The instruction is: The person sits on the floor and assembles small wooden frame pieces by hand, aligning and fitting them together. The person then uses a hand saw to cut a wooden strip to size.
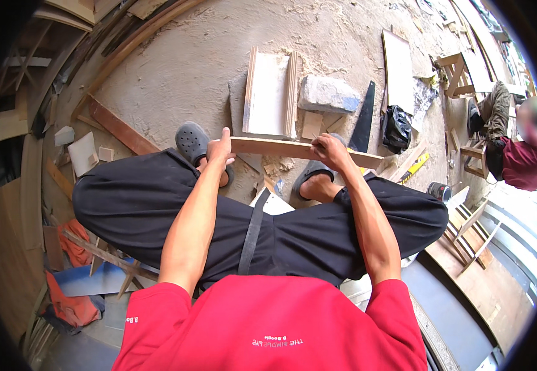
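In the head view, small white lettering (278, 342) marks the red shirt (244, 309). The left hand (220, 147) grips one end of the wooden strip (270, 146), just nearer the person than the wooden channel (270, 93); the right hand (331, 151) clasps it farther along, the other end jutting past. Dusty floor (176, 68) spreads left of the channel; a pale block (327, 94) edges its right side.

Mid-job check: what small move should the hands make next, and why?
Perhaps ease the wooden strip toward the open wooden trough: the left hand and right hand both hold the strip, and the trough lies just beyond, its near end facing the person.
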